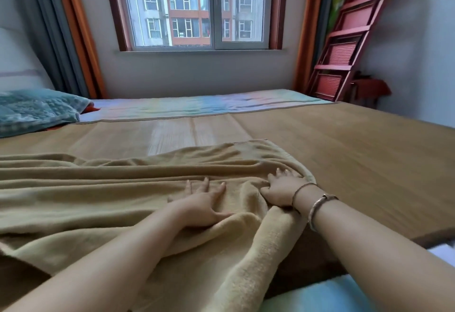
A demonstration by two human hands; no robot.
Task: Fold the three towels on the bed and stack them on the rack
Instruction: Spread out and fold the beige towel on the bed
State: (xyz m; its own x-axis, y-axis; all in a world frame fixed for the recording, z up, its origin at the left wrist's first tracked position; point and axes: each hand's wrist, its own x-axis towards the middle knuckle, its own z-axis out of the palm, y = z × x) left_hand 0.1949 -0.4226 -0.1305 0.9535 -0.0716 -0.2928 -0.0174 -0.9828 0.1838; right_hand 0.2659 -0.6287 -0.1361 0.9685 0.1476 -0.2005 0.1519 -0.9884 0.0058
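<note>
Head view: we are seeing the tan towel [118, 188] lying rumpled on the bed [357, 154], its long axis running left to right. Its left end is running out of frame and its near edge is spilling over the bed's edge. Bare mat is lying open beyond and to the right. The left hand [202, 203] is pressing flat with fingers spread, and the right hand [283, 187] is pressing flat at the towel's right end.

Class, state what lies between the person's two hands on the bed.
In the head view, only bunched folds of the tan towel lie between the left hand and the right hand.
</note>
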